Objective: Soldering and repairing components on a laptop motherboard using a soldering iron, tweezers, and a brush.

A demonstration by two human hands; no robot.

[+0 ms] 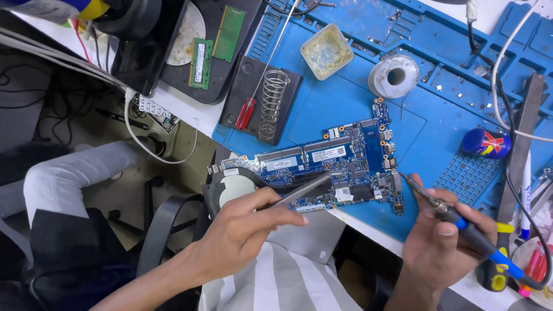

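A blue laptop circuit board (345,158) lies on a blue work mat (357,109), hanging partly over the near edge. My left hand (245,227) pinches metal tweezers (302,190) whose tips rest over the board's lower middle. My right hand (440,242) grips a soldering iron (461,222) with a blue and yellow handle. Its tip points at the board's right edge, beside a small connector.
At the back stand a coil-spring iron stand (271,103), a red screwdriver (246,112), a tub of flux paste (326,50) and a solder spool (394,76). Two green memory sticks (201,63) lie on a black tray. A small blue can (485,143) and cables sit at right.
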